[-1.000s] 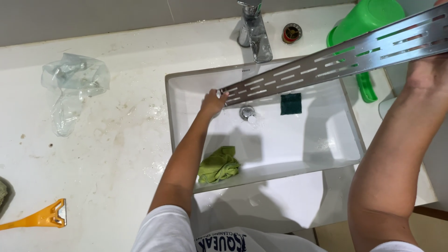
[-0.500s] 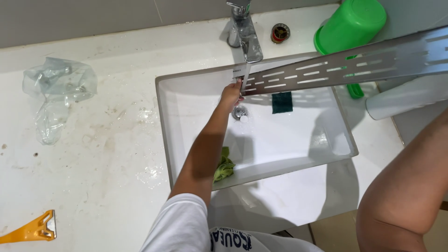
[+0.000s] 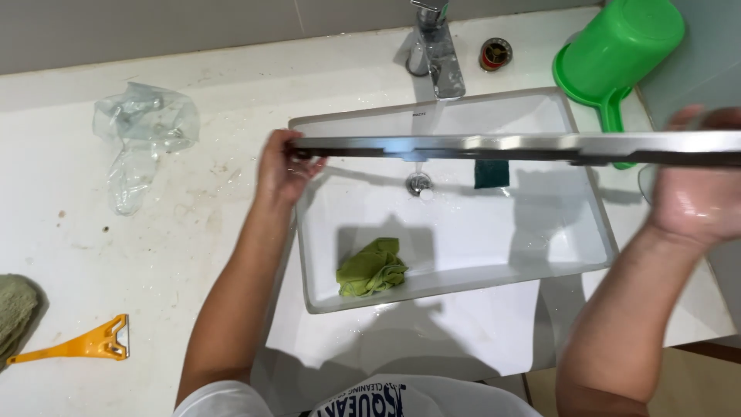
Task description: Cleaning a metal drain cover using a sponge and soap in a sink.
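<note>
I hold a long, narrow stainless-steel drain cover (image 3: 502, 145) edge-on above the white sink (image 3: 594, 224), its thin side towards me. Its long axis runs level from left to right across the basin, below the tap (image 3: 436, 46). My left hand (image 3: 282, 166) pinches its left end, forearm stretched forward; my right hand (image 3: 695, 181), blurred, grips the right end near the green jug (image 3: 617, 46).

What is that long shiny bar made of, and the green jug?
The long bar, held by the left hand and right hand, looks like brushed metal, probably steel: grey with a dull shine. The green jug looks like plastic: bright, smooth, even colour.
</note>
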